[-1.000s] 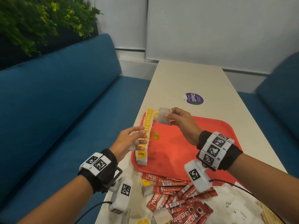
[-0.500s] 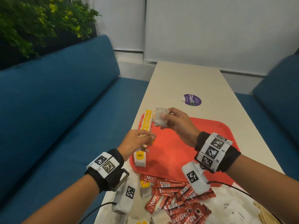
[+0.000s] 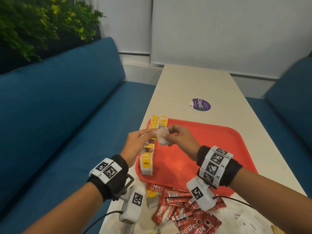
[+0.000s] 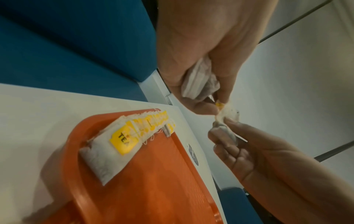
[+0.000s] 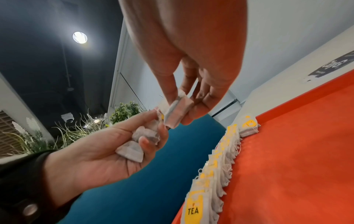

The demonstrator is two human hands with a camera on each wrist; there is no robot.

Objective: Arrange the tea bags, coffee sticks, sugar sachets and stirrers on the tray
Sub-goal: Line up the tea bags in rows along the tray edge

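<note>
Both hands meet above the left edge of the red tray [image 3: 211, 149], which lies on the pale counter [image 3: 194, 81]. The right hand [image 3: 181, 141] pinches one white tea bag [image 3: 162, 136] between thumb and fingers [image 5: 168, 91]. The left hand [image 3: 136, 146] has its fingers [image 5: 147, 141] curled round a small bunch of tea bags [image 5: 141, 141], its fingertips touching the bag that the right hand holds. A row of tea bags [image 3: 149, 149] with yellow tags stands overlapped along the tray's left rim; one more bag [image 3: 163, 122] sits just beside the row's far end. Red coffee sticks [image 3: 182, 210] lie heaped on the counter, off the tray, beside white sachets [image 3: 243, 218].
</note>
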